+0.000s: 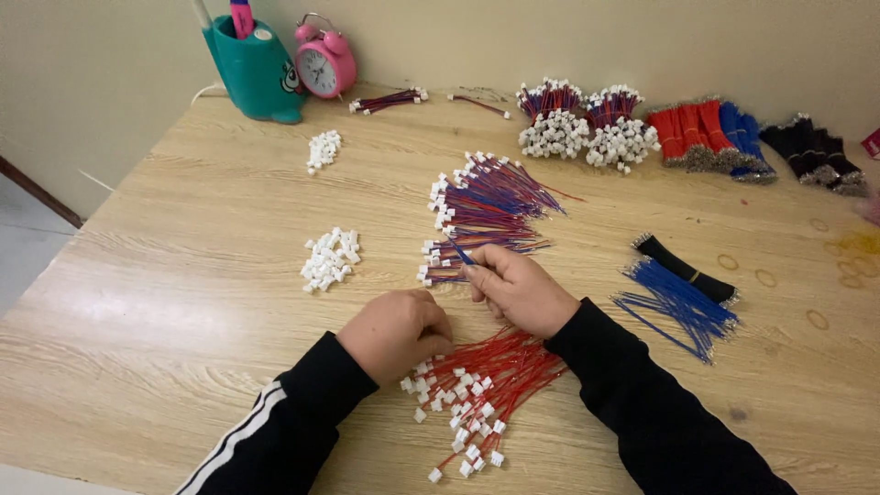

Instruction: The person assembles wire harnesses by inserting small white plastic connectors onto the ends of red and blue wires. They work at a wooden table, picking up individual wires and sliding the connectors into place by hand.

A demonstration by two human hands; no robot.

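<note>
1. Left hand (pixel 396 332): grip curled shut over the red wires with white plugs (pixel 477 390) on the desk (pixel 165 302); I can't tell what it pinches.
2. Right hand (pixel 521 291): fingers pinched on a thin blue wire (pixel 461 253).
3. Done, I judge: red-blue plugged leads (pixel 481 206) fanned ahead, bundles at the back.
4. Left: loose white housings (pixel 330 259), bare blue wires (pixel 680 302) at right.

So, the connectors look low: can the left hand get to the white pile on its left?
Probably yes. The left hand has only bare table between it and the white pile.
</note>
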